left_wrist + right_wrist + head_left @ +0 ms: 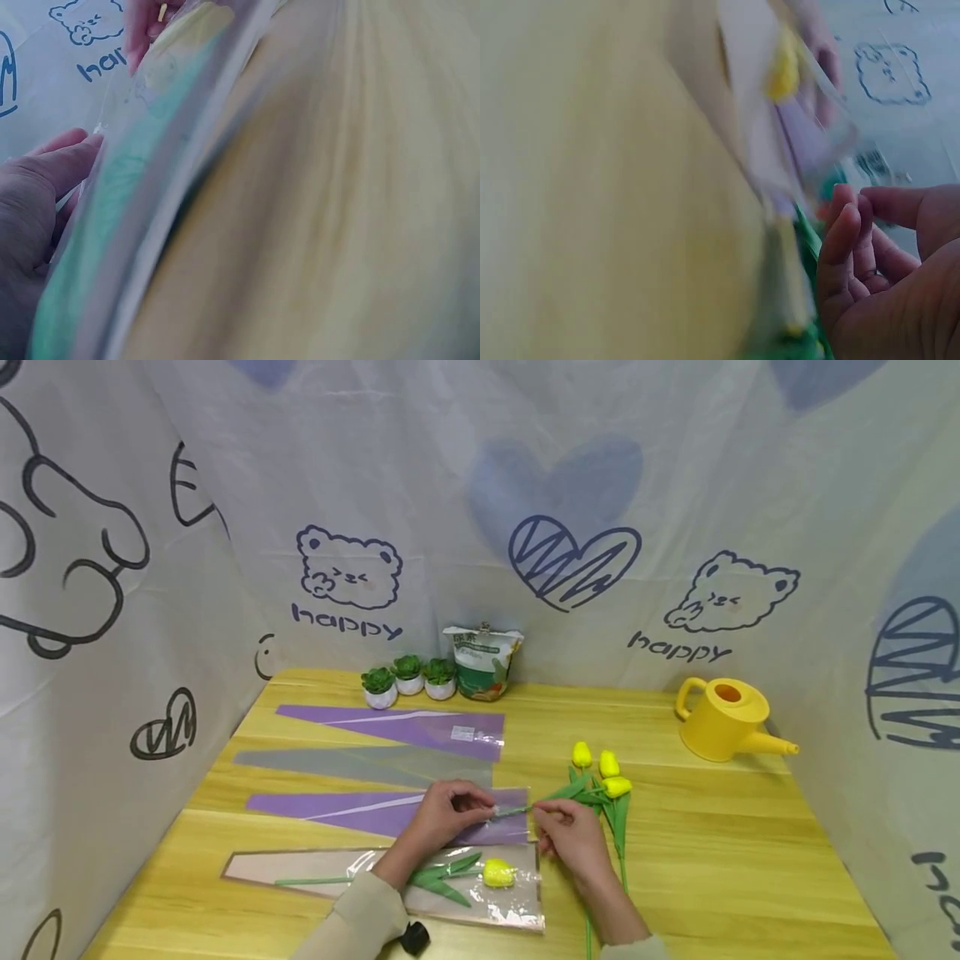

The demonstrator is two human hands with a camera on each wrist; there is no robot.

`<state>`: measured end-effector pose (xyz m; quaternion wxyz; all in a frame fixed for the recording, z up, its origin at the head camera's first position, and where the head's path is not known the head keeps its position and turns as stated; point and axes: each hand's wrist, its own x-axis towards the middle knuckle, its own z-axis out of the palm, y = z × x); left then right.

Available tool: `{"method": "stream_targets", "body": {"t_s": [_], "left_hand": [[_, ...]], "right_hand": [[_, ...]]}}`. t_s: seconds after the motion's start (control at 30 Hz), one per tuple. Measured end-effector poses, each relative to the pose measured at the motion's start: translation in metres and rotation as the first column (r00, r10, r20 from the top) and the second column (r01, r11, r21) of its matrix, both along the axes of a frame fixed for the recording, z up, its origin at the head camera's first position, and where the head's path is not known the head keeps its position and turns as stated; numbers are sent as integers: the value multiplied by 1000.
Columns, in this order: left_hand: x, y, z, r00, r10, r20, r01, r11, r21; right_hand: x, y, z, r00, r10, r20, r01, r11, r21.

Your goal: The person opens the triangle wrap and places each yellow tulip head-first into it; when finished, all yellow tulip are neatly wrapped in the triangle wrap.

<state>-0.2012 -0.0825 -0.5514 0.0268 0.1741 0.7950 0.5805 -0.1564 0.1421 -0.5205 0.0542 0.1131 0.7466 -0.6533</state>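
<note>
The wooden table [712, 860] carries everything, and the two hands work near its front edge. Beyond the hands lie three long film sleeves side by side: a purple one [420, 727] farthest, a grey one [360, 766] next, and a second purple sleeve [390, 814] directly under the fingers. Nearer to the person than the hands lies a clear sleeve [330, 867] with a yellow tulip [497, 872] already inside it.

To the right of the right hand, three loose tulips [603, 777] lie together, well apart from the yellow watering can [723, 718] at the far right.

The left hand [442, 814] pinches the open mouth of the second purple sleeve between thumb and fingertips. The right hand [570, 835] pinches a thin green stem [517, 810], whose tip lies just at that mouth. Which flower head belongs to this stem cannot be told.

The sleeve looks very light, thin and slippery, and it probably collapses or creases easily, so holding one layer at the mouth edge seems the best place. The stem seems light and a little flexible; a hold close to its end should give good control, and the soft head should not be squeezed.
</note>
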Motion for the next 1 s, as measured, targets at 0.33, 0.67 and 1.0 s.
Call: {"method": "stream_targets", "body": {"t_s": [0.33, 0.67, 1.0], "left_hand": [[8, 0, 12, 1000, -7, -18, 8, 1000, 9], [3, -2, 3, 1000, -22, 8, 21, 1000, 9], [-5, -4, -14, 999, -32, 11, 32, 999, 16]], "right_hand": [[-19, 79, 21, 980, 63, -189, 20, 913, 408], [-38, 107, 9, 953, 250, -170, -89, 769, 632], [-47, 108, 2, 939, 299, -171, -98, 709, 699]]}}
